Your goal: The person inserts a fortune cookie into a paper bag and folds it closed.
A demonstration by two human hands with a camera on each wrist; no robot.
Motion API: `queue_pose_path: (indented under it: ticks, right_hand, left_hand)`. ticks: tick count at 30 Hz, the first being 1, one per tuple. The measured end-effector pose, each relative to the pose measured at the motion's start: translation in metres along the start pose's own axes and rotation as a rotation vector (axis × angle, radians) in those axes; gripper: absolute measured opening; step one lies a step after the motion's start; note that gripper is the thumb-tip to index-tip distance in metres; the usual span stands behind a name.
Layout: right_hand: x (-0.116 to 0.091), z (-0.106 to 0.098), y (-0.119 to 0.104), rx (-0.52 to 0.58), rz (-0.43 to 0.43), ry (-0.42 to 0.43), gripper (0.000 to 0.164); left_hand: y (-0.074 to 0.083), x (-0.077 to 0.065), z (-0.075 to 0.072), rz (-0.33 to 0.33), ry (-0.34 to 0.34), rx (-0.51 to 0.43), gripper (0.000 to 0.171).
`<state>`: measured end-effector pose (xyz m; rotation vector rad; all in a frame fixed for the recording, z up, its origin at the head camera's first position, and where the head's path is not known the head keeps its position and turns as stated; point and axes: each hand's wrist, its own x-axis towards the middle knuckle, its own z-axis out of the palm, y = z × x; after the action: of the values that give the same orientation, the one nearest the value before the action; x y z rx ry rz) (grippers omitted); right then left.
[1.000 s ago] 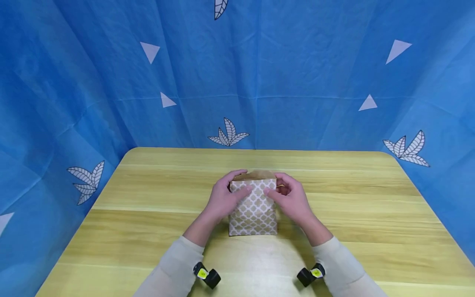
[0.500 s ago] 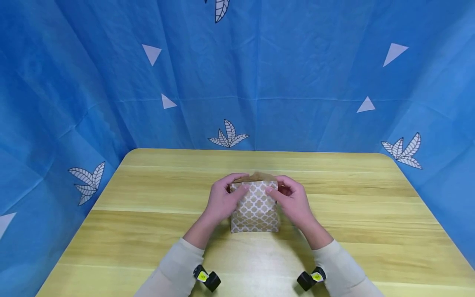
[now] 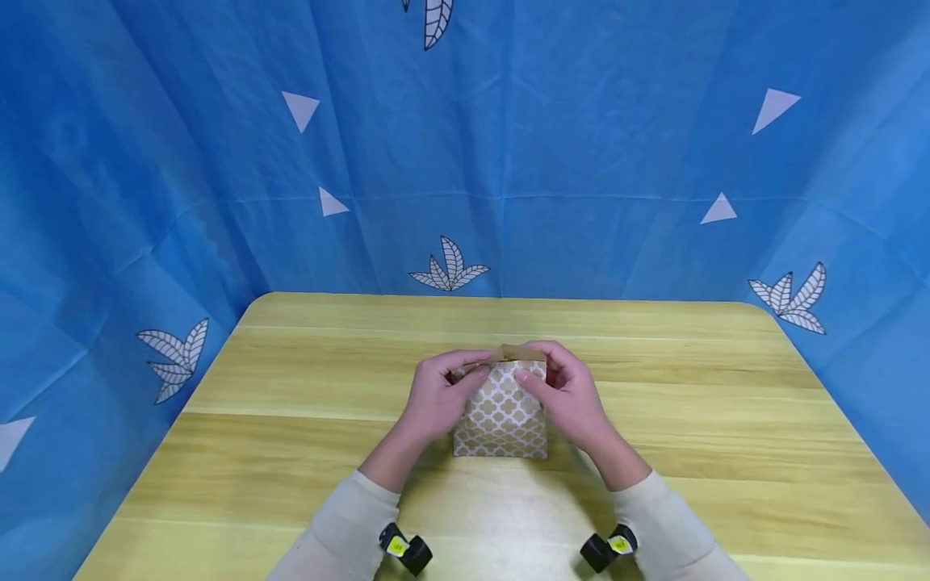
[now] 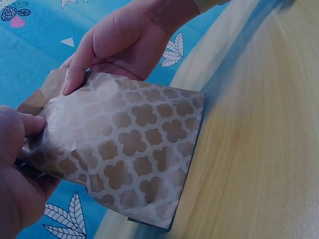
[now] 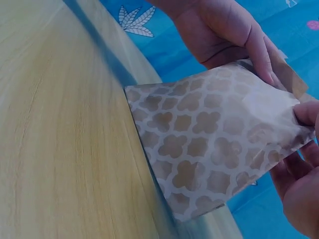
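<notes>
A brown paper bag with a white lattice pattern stands upright on the table, its bottom edge toward me. My left hand grips the bag's upper left corner, thumb on the front face and fingers behind. At the upper right corner my right hand pinches it the same way. Plain brown paper from the back side shows above the front edge between the hands. In the left wrist view the bag has creases near the thumbs. The right wrist view shows the bag too; its contents are hidden.
The light wooden table spreads out on all sides of the bag. Behind it hangs a blue curtain with white leaves and triangles. Small black cameras sit on both wrists.
The brown back flap at the bag's top has gone from a rounded upstanding edge to a lower, straight, folded-looking strip. Both hands have shifted slightly, the left one's fingers reaching further over the top.
</notes>
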<state>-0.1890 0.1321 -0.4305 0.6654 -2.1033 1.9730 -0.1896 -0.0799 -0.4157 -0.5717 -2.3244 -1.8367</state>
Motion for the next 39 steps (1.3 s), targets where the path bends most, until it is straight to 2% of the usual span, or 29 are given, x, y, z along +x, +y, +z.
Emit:
queue_pose_path:
  ticks: [6, 12, 19, 23, 28, 35, 39]
  right_hand:
    - [-0.0013, 0.0015, -0.0004, -0.016, -0.044, 0.005, 0.024]
    - [-0.0019, 0.0022, 0.0014, 0.021, -0.031, 0.035, 0.016]
    - [-0.003, 0.0021, 0.0025, 0.027, -0.022, 0.051, 0.014]
    - [-0.0049, 0.0028, 0.0043, 0.031, -0.04, 0.071, 0.016]
    - [-0.0059, 0.0022, 0.0032, -0.002, -0.06, 0.096, 0.015]
    - [-0.0047, 0.0032, -0.0019, -0.027, 0.001, 0.152, 0.005]
    - [-0.0047, 0.0029, -0.0007, -0.017, 0.02, 0.145, 0.005]
  left_hand:
    - [0.0004, 0.0, 0.0, 0.056, 0.017, 0.004, 0.023]
    - [0.0013, 0.0003, 0.0016, 0.087, 0.072, 0.041, 0.022]
    - [0.0019, 0.0, 0.0026, 0.16, 0.031, 0.084, 0.031]
    - [0.0003, 0.0, 0.0028, 0.178, 0.024, 0.117, 0.032]
    - [-0.0015, -0.0011, 0.0031, 0.181, 0.04, 0.137, 0.031]
    - [-0.0013, -0.001, 0.0035, 0.158, 0.039, 0.101, 0.023]
    - [-0.001, -0.0029, 0.0015, 0.159, 0.026, 0.079, 0.019]
